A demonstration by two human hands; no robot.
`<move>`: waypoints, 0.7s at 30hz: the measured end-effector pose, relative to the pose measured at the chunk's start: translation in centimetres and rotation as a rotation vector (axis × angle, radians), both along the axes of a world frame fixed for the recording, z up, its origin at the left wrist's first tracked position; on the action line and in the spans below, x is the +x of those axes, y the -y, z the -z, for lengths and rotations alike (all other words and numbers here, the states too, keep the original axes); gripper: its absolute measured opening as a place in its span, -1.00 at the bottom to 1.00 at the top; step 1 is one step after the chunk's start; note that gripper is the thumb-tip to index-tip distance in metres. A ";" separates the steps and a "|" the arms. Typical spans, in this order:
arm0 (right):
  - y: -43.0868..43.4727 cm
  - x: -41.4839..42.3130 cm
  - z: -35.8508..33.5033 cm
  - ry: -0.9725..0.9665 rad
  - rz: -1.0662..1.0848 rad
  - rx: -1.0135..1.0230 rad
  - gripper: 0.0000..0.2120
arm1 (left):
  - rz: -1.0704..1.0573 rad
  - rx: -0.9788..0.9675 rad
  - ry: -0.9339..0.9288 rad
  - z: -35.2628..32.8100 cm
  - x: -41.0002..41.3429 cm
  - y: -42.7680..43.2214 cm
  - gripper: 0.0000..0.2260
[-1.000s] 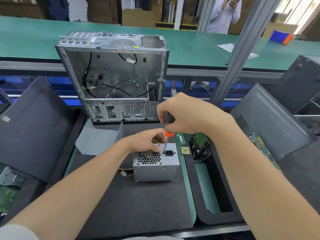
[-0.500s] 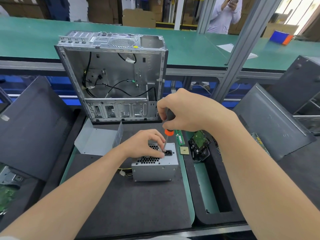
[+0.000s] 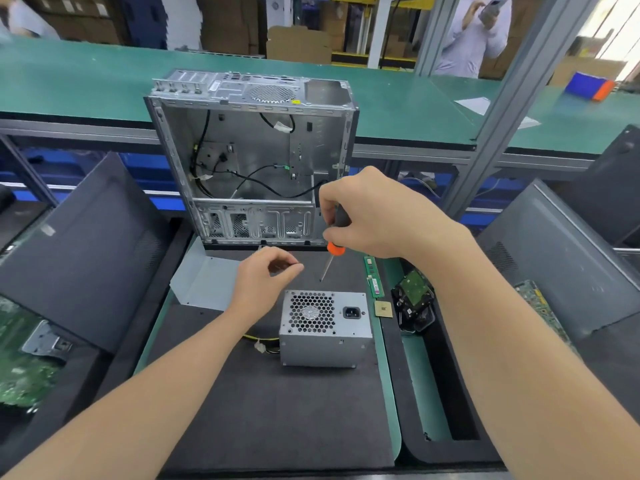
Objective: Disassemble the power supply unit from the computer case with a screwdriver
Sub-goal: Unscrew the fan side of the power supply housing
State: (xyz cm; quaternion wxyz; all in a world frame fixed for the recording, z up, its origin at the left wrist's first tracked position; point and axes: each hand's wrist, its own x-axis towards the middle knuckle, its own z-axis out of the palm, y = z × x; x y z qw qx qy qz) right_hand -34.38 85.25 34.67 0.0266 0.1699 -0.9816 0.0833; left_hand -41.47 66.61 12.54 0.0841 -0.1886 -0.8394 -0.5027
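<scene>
Fingers [image 3: 329, 202] grip screwdriver [image 3: 327, 267] above dark mat [image 3: 277, 410]; green bench [image 3: 69, 81] beyond

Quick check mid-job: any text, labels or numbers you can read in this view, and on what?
Nothing is legible.
Round fan sticker on the grey metal power supply unit: blurred.
Yellow sticker on the open silver computer case: too small.
White label on the green memory stick: blurred.

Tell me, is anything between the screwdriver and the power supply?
Nothing visible. The right hand holds the screwdriver with its tip pointing at the mat, just beyond the power supply. The left hand hovers to the side, clear of that gap.
</scene>
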 end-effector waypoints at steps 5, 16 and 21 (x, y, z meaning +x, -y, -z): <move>3.6 -1.3 1.0 -0.009 -0.067 -0.055 -0.94 | -0.307 -0.021 0.073 3.1 1.1 7.0 -0.86; 7.7 -3.2 2.9 0.053 -0.125 -0.032 -0.87 | -0.448 -0.308 0.236 8.8 4.2 13.7 -0.92; 7.7 -3.3 3.0 0.054 -0.121 -0.028 -0.88 | -0.430 -0.368 0.264 9.2 4.3 13.2 -0.92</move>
